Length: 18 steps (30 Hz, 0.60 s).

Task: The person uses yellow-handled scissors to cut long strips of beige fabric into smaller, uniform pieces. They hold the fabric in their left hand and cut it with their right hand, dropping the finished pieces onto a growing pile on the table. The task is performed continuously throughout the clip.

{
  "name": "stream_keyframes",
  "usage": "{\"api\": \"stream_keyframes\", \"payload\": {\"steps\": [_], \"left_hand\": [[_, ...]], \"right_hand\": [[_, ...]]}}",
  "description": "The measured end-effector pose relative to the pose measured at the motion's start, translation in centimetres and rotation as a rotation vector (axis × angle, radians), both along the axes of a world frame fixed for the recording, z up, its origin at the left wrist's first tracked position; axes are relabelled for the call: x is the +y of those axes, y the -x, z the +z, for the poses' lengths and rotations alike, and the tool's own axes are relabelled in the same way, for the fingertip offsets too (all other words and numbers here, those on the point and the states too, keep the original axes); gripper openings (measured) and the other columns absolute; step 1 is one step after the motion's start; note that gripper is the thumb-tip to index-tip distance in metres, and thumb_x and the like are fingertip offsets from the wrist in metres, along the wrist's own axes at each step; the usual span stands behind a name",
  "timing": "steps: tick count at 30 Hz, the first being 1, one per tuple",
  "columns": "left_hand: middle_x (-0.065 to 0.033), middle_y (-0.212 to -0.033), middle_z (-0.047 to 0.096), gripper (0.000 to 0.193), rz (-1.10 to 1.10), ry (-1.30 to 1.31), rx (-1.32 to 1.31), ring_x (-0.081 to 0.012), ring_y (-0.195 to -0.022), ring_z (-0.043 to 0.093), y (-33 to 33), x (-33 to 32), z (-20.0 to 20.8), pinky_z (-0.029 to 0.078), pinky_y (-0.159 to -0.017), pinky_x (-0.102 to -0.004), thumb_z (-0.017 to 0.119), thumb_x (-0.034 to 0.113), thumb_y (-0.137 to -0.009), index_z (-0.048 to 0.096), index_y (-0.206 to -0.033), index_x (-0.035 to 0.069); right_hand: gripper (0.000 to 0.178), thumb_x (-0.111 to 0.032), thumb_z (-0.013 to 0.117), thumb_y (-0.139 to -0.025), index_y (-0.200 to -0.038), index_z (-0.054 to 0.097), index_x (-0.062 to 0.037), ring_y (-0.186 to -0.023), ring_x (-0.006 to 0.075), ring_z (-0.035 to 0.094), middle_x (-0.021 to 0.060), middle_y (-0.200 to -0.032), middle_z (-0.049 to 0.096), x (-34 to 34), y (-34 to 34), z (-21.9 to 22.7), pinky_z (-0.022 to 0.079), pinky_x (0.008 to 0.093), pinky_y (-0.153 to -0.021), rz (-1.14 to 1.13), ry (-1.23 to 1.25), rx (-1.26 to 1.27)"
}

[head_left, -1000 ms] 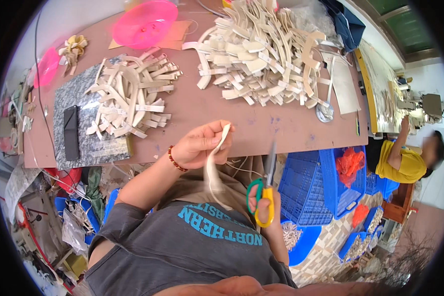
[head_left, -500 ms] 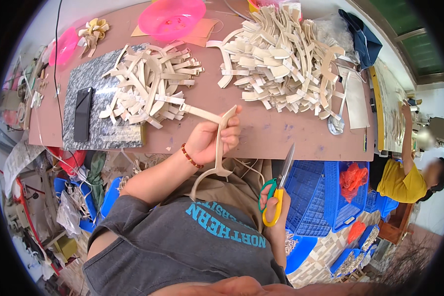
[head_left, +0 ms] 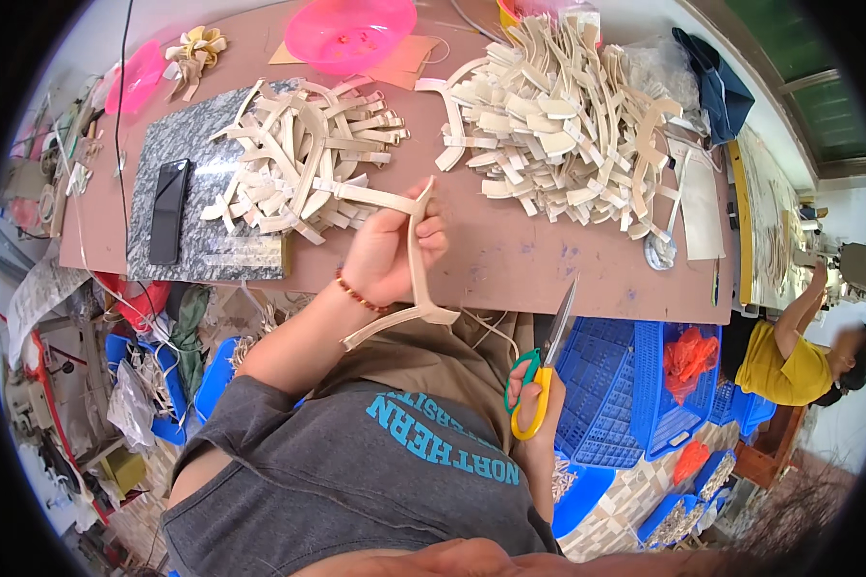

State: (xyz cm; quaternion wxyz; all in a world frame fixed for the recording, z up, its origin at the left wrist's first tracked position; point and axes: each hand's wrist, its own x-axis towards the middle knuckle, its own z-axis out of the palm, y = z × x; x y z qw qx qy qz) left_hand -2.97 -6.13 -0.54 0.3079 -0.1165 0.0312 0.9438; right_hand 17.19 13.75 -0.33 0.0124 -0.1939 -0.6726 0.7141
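My left hand (head_left: 383,252), with a beaded bracelet at its wrist, is closed around a beige branched fabric strap (head_left: 417,264). One arm of the strap reaches left to the edge of a heap of similar straps (head_left: 303,163); its forked lower end hangs over my lap. Down at the right, my right hand (head_left: 550,412) has its fingers through the green and yellow handles of a pair of scissors (head_left: 559,327). The blades point up toward the table edge, apart from the strap, and look nearly closed.
A larger heap of beige straps (head_left: 553,120) covers the table's (head_left: 510,255) right side. A phone (head_left: 169,212) lies on the marbled slab (head_left: 223,258). Pink bowls (head_left: 351,34) stand at the back. Blue crates (head_left: 601,385) sit below the right edge; a person in yellow (head_left: 784,363) works beyond.
My left hand has moved a little up and left with the strap, toward the left heap. The strap's lower fork has swung left. My right hand and the scissors have hardly moved.
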Motion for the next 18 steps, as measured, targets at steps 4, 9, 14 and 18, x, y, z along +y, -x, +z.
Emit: {"api": "stream_keyframes", "payload": {"steps": [4, 9, 14, 18], "left_hand": [[0.0028, -0.074, 0.048, 0.029, 0.363, 1.077, 0.611, -0.0046, -0.057, 0.041, 1.4, -3.9, 7.1, 0.036, -0.054, -0.0195, 0.049, 0.008, -0.088, 0.048, -0.117, 0.006], [0.004, -0.075, 0.051, 0.024, 0.374, 1.627, 0.898, -0.0011, -0.06, 0.042, 6.1, -11.7, 9.5, 0.039, -0.058, -0.0165, 0.038, 0.008, -0.096, 0.059, -0.107, 0.003], [-0.0227, -0.11, 0.053, 0.024, 0.58, 2.606, 1.465, -0.0355, -0.098, 0.054, 9.7, -13.1, 3.9, 0.044, -0.083, -0.0403, 0.061, 0.003, -0.076, 0.064, -0.1, 0.005], [-0.0146, -0.106, 0.058, 0.02, 0.637, 2.125, 1.516, -0.0282, -0.095, 0.058, 9.0, -3.5, 8.0, 0.047, -0.082, -0.0361, 0.061, 0.003, -0.077, 0.064, -0.097, 0.004]], "right_hand": [[0.042, -0.043, 0.059, -0.085, -0.086, 0.052, -0.0015, -0.051, 0.0062, 0.045, 0.0003, -0.064, 0.047, 0.6, -0.1, -1.0, 0.036, 0.0202, -0.046, -0.032, 0.049, 0.002], [0.024, -0.025, 0.055, -0.089, -0.086, 0.053, -0.0015, -0.05, 0.0054, 0.045, -0.0006, -0.062, 0.048, 0.9, 0.6, -1.2, 0.036, 0.0201, -0.045, -0.029, 0.031, 0.001], [0.02, -0.023, 0.057, -0.088, -0.086, 0.054, -0.003, -0.05, 0.0045, 0.045, -0.0013, -0.063, 0.05, 1.7, 0.1, -2.5, 0.036, 0.0196, -0.046, 0.019, 0.019, -0.029], [0.021, -0.024, 0.06, -0.088, -0.084, 0.055, -0.0044, -0.054, 0.0036, 0.046, -0.0026, -0.064, 0.051, 2.1, -0.5, -2.9, 0.037, 0.0199, -0.049, 0.023, -0.06, -0.056]]}}
